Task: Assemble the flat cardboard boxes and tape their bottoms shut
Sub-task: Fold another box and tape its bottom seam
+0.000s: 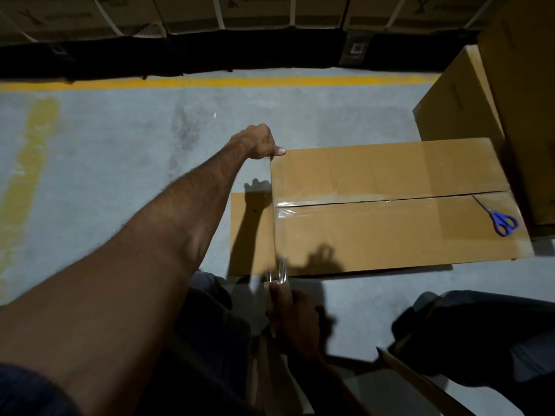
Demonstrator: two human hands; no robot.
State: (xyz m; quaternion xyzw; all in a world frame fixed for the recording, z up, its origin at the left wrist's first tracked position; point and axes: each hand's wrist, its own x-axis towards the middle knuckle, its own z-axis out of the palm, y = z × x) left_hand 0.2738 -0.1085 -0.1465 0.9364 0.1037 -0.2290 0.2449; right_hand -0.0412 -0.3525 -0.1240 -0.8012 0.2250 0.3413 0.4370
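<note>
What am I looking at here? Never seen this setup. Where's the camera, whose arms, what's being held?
There is no machine: a person works with bare hands, and the one camera sits on their head, looking forward and down. So the arms entering from the bottom are the wearer's own.

On the concrete floor lies a cardboard box, bottom side up, its two flaps meeting at a centre seam with clear tape on it. The left hand reaches out and grips the box's far left corner. The right hand, near the body and blurred, holds a tape roll, with a clear strip running from it up the box's left edge.

Blue-handled scissors rest on the box near its right end. More boxes stand at the right.
</note>
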